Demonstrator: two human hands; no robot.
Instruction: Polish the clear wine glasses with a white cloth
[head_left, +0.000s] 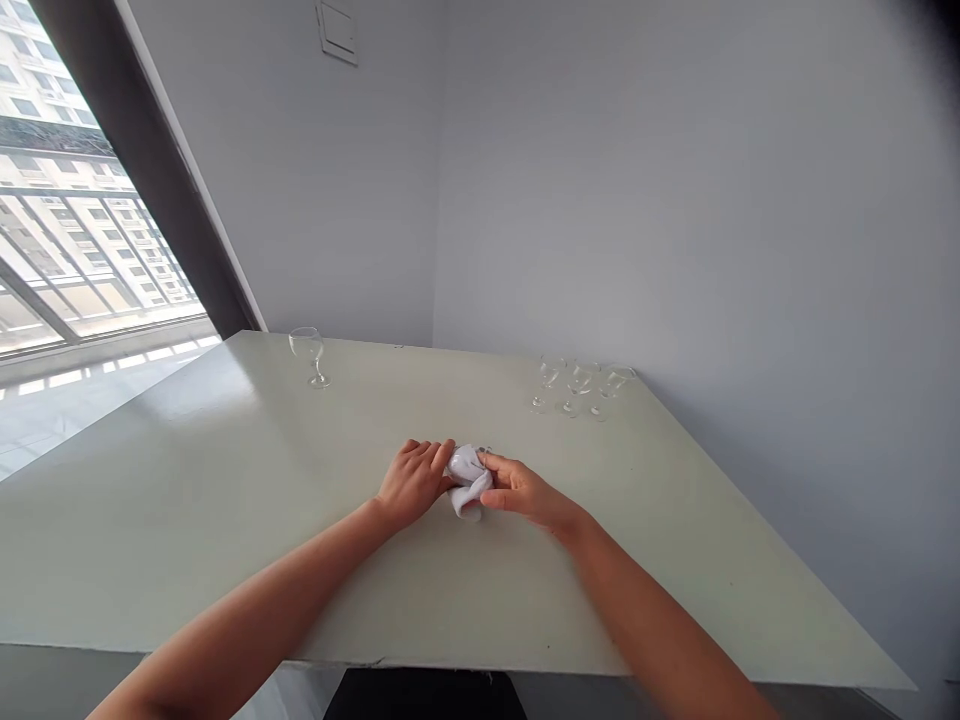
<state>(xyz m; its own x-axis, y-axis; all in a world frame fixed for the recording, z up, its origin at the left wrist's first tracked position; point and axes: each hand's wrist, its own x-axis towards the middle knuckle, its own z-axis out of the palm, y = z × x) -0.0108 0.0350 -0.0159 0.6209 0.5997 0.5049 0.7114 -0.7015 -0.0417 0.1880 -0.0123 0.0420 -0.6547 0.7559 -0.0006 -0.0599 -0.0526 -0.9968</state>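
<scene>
Cloth (469, 482), bunched, btwn both hands' fingers (433, 460)

We see a soft white cloth (469, 480) — it looks thin and crumpled. The wine glass (307, 355) and the three small glasses (581, 382) near the far edge of the table top are clear, smooth glass. The table top (187, 500) is smooth and glossy — and the wall (637, 200) looks matt.
</scene>
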